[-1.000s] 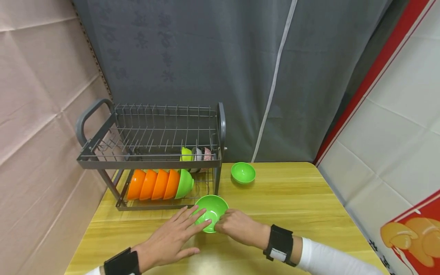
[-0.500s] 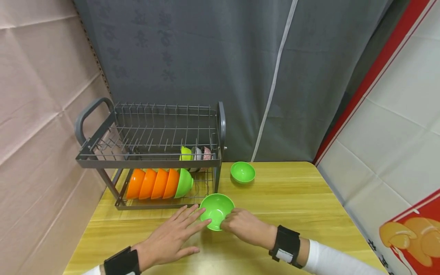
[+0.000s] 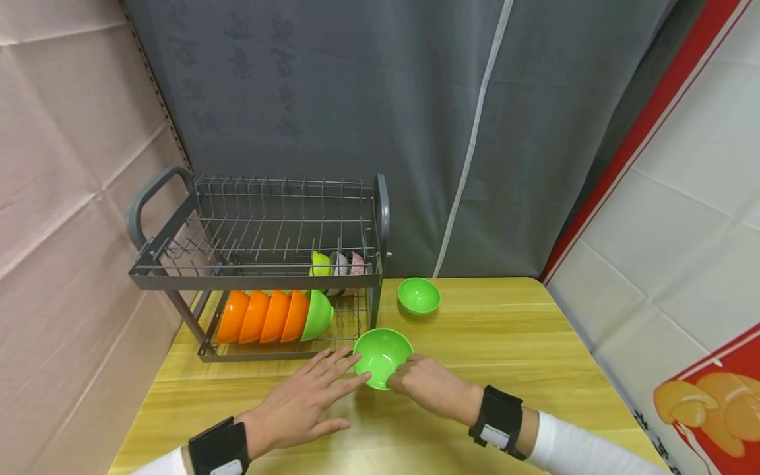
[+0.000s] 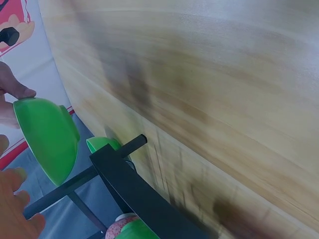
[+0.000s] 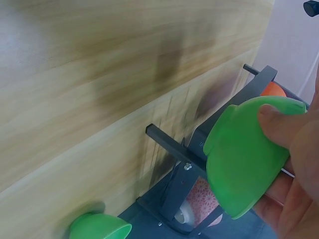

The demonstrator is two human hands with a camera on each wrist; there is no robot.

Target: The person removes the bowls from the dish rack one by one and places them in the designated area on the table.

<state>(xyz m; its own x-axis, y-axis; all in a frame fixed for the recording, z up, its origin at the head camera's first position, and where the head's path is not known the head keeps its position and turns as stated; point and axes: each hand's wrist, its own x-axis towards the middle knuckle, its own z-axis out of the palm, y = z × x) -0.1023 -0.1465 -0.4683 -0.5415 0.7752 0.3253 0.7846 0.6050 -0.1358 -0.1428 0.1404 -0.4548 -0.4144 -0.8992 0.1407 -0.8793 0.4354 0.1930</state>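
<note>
My right hand (image 3: 432, 388) pinches the rim of a green bowl (image 3: 382, 353), thumb on the outside and fingers inside, as the right wrist view shows. That bowl (image 5: 249, 154) is held up off the table, in front of the dish rack's right end. My left hand (image 3: 305, 402) is spread with straight fingers just left of the bowl; in the left wrist view its fingertips (image 4: 20, 174) are apart from the bowl (image 4: 47, 134). A smaller green bowl (image 3: 419, 296) stands on the table behind, right of the rack.
A grey two-tier dish rack (image 3: 255, 282) stands at the left. On its lower tier lean several orange bowls (image 3: 256, 318) and a green bowl (image 3: 318, 316). Three small bowls, one of them yellow-green (image 3: 321, 265), sit near the right end. A grey curtain (image 3: 309, 92) hangs behind the wooden table (image 3: 505, 343).
My right hand has carried the green bowl a little to the right and away from me. My left hand has shifted slightly right, still spread.
</note>
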